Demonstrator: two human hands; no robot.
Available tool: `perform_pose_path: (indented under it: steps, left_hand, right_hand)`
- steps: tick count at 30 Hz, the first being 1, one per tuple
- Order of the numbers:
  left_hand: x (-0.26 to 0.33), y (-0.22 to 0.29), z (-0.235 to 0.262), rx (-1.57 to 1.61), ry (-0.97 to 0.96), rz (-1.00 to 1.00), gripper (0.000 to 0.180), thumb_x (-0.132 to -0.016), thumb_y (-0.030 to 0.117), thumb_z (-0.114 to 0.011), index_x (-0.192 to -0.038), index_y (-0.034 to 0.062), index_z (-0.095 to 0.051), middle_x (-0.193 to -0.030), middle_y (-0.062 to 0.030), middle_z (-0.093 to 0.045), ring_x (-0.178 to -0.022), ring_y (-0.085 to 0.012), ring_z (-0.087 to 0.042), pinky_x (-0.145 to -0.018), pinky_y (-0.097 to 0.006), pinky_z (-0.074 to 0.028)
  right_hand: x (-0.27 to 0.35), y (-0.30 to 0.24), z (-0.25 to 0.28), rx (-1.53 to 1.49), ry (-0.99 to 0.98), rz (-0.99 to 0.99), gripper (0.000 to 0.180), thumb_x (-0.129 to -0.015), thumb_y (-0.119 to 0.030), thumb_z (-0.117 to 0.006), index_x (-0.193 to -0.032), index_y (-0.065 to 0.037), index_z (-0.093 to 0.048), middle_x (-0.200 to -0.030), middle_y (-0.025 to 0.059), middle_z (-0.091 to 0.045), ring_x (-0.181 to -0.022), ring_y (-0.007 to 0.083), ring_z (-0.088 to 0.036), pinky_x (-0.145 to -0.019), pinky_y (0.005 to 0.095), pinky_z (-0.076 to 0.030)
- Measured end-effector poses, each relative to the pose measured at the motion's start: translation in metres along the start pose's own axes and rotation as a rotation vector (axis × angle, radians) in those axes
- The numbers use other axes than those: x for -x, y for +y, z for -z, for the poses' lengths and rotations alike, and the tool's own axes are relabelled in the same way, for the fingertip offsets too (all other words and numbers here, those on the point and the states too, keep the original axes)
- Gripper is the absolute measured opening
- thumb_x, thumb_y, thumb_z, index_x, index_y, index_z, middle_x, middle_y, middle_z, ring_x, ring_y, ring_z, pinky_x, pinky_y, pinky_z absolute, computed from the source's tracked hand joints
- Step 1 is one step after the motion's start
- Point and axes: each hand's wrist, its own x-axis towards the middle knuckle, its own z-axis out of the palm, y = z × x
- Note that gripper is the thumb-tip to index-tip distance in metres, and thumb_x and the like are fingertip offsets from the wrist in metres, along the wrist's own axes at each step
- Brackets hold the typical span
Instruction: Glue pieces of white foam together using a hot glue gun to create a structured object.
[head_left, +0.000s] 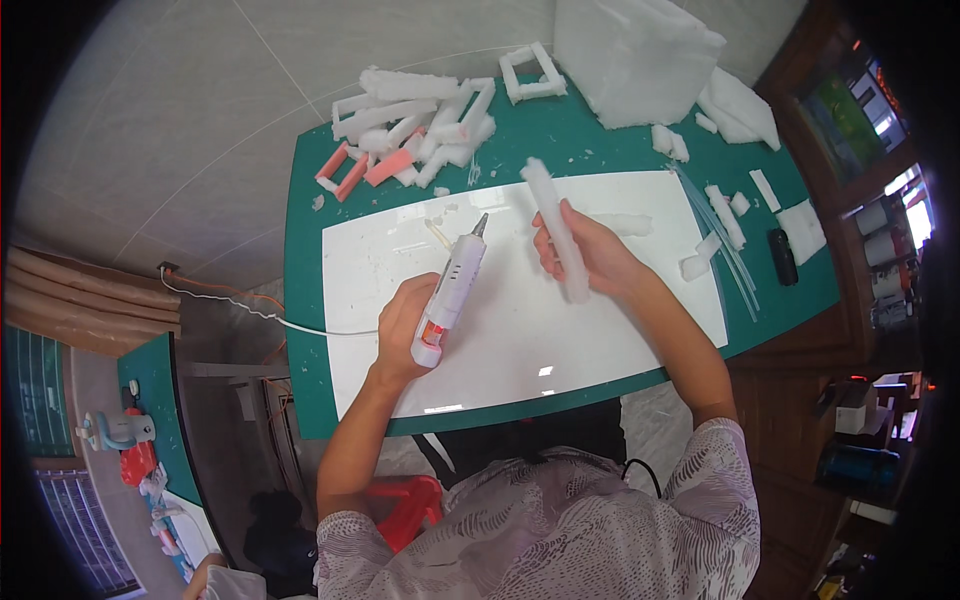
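Note:
My left hand (pixel 402 325) is closed around a white hot glue gun (pixel 455 283), its metal nozzle pointing up and away from me. A white cord (pixel 310 329) runs from near the gun off to the left. In my right hand (pixel 588 248) I hold a long white foam strip (pixel 556 225) upright, thumb on one side and fingers curled on the other. Both hands are above a glossy white board (pixel 480 375). The nozzle and the strip are apart. Another white foam strip (pixel 622 225) lies on the board behind my right hand.
On the green table (pixel 303 260), foam pieces and frames (pixel 410 125) pile up at the far left, beside a square foam frame (pixel 533 75). A big foam block (pixel 640 60) stands at the back. Clear glue sticks (pixel 725 240) and a black object (pixel 783 257) lie at right.

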Motion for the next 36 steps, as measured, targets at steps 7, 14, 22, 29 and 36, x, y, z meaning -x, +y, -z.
perform_pose_path:
  steps: [7, 14, 22, 29, 36]
  left_hand:
    - [0.001, -0.001, 0.002, -0.018, 0.007, 0.026, 0.037, -0.073, -0.005, -0.067, -0.11, -0.0038, -0.06, -0.109, -0.0221, -0.063, -0.092, -0.0353, -0.066, -0.08, -0.036, -0.054]
    - [0.001, -0.003, 0.005, -0.041, 0.065, 0.063, 0.037, -0.075, -0.007, -0.066, -0.111, -0.004, -0.06, -0.11, -0.0216, -0.063, -0.093, -0.0345, -0.066, -0.08, -0.036, -0.053]
    - [0.001, -0.003, 0.006, -0.047, 0.073, 0.058, 0.036, -0.075, -0.007, -0.066, -0.111, -0.0038, -0.06, -0.11, -0.0215, -0.063, -0.093, -0.0345, -0.066, -0.081, -0.036, -0.053]
    - [0.0, -0.005, 0.006, -0.046, 0.08, 0.059, 0.038, -0.073, -0.009, -0.066, -0.11, -0.0036, -0.06, -0.11, -0.0214, -0.063, -0.092, -0.0342, -0.066, -0.08, -0.036, -0.053]
    - [0.0, -0.006, 0.006, -0.037, 0.076, 0.072, 0.042, -0.071, -0.009, -0.066, -0.113, -0.0026, -0.058, -0.11, -0.02, -0.063, -0.089, -0.0326, -0.066, -0.077, -0.035, -0.053]
  right_hand:
    - [0.001, 0.006, -0.012, 1.234, 0.182, 0.336, 0.028, -0.095, -0.026, -0.061, -0.111, -0.002, -0.06, -0.093, 0.0109, -0.062, -0.091, 0.0224, -0.059, -0.081, 0.0325, -0.047]
    - [0.011, 0.001, -0.016, 1.409, 0.087, 0.402, 0.034, -0.087, -0.024, -0.069, -0.113, -0.003, -0.062, -0.11, 0.012, -0.059, -0.103, 0.029, -0.058, -0.089, 0.0357, -0.047]
    - [0.009, 0.005, -0.015, 1.512, 0.01, 0.457, 0.032, -0.083, -0.019, -0.072, -0.108, -0.003, -0.061, -0.108, 0.0115, -0.057, -0.104, 0.0299, -0.056, -0.088, 0.0381, -0.047]
    - [0.009, 0.001, -0.018, 1.445, -0.011, 0.42, 0.033, -0.082, -0.018, -0.074, -0.108, -0.003, -0.061, -0.109, 0.0103, -0.057, -0.104, 0.0283, -0.057, -0.088, 0.0364, -0.048]
    - [0.013, 0.009, -0.016, 1.485, 0.0, 0.49, 0.038, -0.084, -0.019, -0.073, -0.118, -0.005, -0.063, -0.103, 0.0103, -0.061, -0.101, 0.0276, -0.057, -0.089, 0.0369, -0.047]
